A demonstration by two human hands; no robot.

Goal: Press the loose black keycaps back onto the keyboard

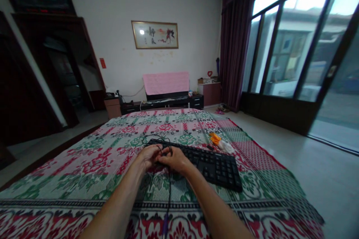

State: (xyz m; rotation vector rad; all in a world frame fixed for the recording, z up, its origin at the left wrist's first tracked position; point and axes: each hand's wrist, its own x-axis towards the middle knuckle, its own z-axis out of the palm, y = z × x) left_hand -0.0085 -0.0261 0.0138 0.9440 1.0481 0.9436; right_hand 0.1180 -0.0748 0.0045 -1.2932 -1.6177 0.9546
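A black keyboard (214,168) lies on the patterned bedspread, running from behind my hands out to the right. Over its left end, my left hand (150,156) and my right hand (174,159) meet, fingers curled around a thin black cable (169,188). One length of the cable hangs from my fingers toward me and ends in a purple-and-black connector (165,226) at the bottom edge. Another part loops over the far side of the keyboard. The fingertips partly hide each other and the bunched cable.
An orange-and-white cloth-like item (221,142) lies just beyond the keyboard. The bedspread (92,164) covers the wide bed. Past its far edge stand a low black cabinet (196,102) and a screen under a pink cloth (166,83). Glass doors (297,56) are on the right.
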